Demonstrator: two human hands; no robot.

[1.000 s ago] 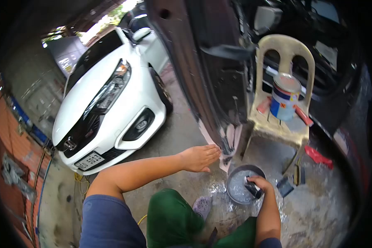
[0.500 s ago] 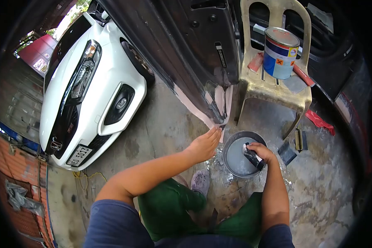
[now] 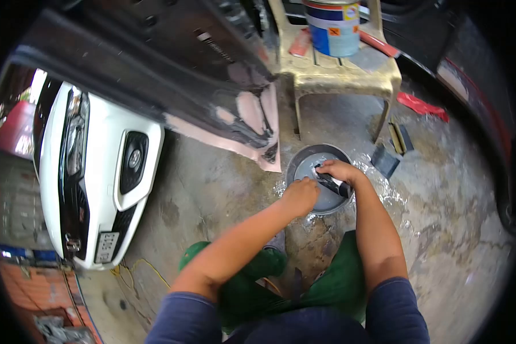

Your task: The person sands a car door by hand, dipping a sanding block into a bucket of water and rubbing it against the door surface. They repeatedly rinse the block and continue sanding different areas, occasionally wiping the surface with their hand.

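Note:
A round grey basin (image 3: 293,164) of cloudy water stands on the wet floor in front of me. Inside its rim, my right hand (image 3: 339,170) is closed around a black piece of sandpaper (image 3: 333,184) with a pale patch, tilted over the water. My left hand (image 3: 301,196) is over the basin's near left side, just left of the sandpaper. Its fingers are curled inward, and what they hold, if anything, is hidden. Beyond the basin hangs the lower corner of a dark car door (image 3: 212,97), with pinkish filler (image 3: 250,112) along its edge.
A worn plastic chair (image 3: 341,82) carries a paint can (image 3: 333,28) and a red strip (image 3: 379,43). A dark sheet (image 3: 385,161), a sanding block (image 3: 401,139) and a red rag (image 3: 423,107) lie on the floor. A white car (image 3: 106,172) stands at left.
My left hand has left the door's lower edge and come to the basin, its fingers now curled. My right hand stays at the basin with the sandpaper. The view has tilted and shifted.

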